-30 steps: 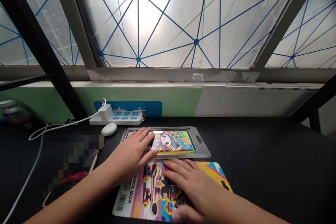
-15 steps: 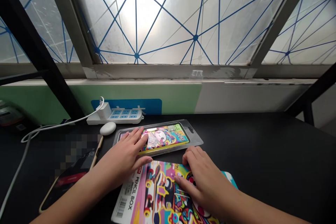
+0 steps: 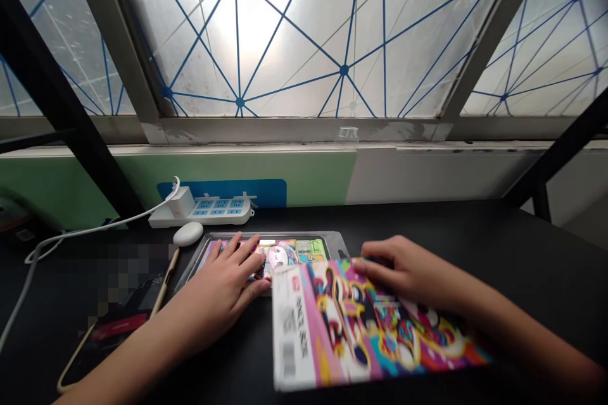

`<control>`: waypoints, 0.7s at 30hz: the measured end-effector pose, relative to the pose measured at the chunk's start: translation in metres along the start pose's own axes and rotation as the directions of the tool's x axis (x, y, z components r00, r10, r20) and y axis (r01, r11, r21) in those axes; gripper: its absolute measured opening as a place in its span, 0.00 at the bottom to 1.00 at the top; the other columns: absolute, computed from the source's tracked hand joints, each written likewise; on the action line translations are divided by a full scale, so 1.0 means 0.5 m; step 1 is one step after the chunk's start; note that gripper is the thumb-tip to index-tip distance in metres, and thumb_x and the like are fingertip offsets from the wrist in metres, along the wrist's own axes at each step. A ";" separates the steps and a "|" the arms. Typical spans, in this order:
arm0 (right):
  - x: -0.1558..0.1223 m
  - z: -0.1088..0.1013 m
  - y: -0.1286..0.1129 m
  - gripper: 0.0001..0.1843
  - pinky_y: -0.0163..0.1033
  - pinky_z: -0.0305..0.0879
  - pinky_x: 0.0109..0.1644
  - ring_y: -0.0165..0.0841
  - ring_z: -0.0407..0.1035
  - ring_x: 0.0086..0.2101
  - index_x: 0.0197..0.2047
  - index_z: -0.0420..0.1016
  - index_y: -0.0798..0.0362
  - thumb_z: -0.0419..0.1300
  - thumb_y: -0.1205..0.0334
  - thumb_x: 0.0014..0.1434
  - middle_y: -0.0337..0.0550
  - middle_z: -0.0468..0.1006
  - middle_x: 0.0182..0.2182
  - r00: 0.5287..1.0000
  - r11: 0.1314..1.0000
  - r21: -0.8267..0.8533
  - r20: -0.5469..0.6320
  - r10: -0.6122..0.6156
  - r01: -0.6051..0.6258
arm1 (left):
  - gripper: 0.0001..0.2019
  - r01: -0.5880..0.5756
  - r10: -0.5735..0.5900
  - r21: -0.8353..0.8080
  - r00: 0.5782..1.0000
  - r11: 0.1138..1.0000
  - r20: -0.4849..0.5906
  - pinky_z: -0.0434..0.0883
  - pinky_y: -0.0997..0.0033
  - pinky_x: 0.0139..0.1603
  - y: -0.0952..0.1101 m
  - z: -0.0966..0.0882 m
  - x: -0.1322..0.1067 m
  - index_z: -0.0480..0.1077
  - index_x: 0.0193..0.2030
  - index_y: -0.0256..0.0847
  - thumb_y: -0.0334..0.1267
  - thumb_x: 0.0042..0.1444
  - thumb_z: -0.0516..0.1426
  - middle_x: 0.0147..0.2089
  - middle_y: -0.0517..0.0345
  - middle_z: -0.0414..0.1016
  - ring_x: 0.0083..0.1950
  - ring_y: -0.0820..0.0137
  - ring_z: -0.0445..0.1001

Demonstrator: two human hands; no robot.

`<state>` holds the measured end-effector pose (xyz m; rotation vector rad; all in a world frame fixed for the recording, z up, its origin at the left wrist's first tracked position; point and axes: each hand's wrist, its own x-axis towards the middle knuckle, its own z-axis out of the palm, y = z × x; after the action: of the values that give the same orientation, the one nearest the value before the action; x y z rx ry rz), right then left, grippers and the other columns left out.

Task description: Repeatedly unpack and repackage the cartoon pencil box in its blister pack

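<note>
A colourful pencil box in a clear plastic blister pack point(image 3: 332, 243) lies flat on the black desk point(image 3: 475, 234). My left hand point(image 3: 223, 285) rests flat on its left half, fingers spread. A bright cartoon-printed card point(image 3: 351, 329), marked as a pencil box insert, is raised off the desk and tilted toward me, blurred by motion. My right hand point(image 3: 408, 269) grips the card's far right edge, fingers curled over it and thumb hidden behind. The card covers the pack's near right part.
A white power strip point(image 3: 204, 210) with a plugged charger and cable sits by the green wall panel. A white oval object point(image 3: 188, 233) lies beside it. A phone-like item point(image 3: 109, 329) lies at the left. Black frame struts stand at both sides.
My right hand slid to the card's far edge and lifted it off the desk, swinging it rightward and up. The left hand stayed on the blister pack.
</note>
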<state>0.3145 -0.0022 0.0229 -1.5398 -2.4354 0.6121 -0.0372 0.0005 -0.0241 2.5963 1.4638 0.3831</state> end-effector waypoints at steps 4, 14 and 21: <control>0.024 -0.039 0.099 0.26 0.36 0.54 0.27 0.33 0.65 0.26 0.26 0.67 0.49 0.57 0.36 0.61 0.36 0.73 0.24 0.982 0.983 -0.026 0.049 0.180 -0.179 | 0.21 -0.021 0.021 -0.015 1.000 1.000 0.006 0.52 0.27 0.67 -0.002 0.003 0.001 0.70 0.63 0.51 0.53 0.70 0.49 0.75 0.49 0.57 0.76 0.43 0.50; 0.051 0.030 0.069 0.26 0.40 0.66 0.41 0.40 0.73 0.41 0.47 0.74 0.49 0.53 0.36 0.64 0.46 0.80 0.44 0.970 0.975 0.160 -0.165 0.177 -0.151 | 0.24 0.012 -0.015 0.030 0.996 0.999 0.088 0.50 0.30 0.70 0.011 -0.013 0.003 0.66 0.66 0.54 0.55 0.71 0.44 0.76 0.55 0.53 0.77 0.47 0.47; 0.059 0.033 0.089 0.25 0.39 0.64 0.36 0.38 0.72 0.36 0.39 0.79 0.49 0.55 0.37 0.64 0.42 0.81 0.36 0.983 0.969 0.213 -0.106 0.152 -0.127 | 0.26 -0.029 0.017 0.098 0.992 0.995 0.125 0.49 0.30 0.69 0.002 -0.012 0.006 0.51 0.74 0.60 0.53 0.72 0.41 0.77 0.60 0.49 0.77 0.49 0.44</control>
<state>0.3319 0.0368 -0.0132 -1.6216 -2.1149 0.7454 -0.0367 0.0022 -0.0174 2.6619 1.4476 0.1511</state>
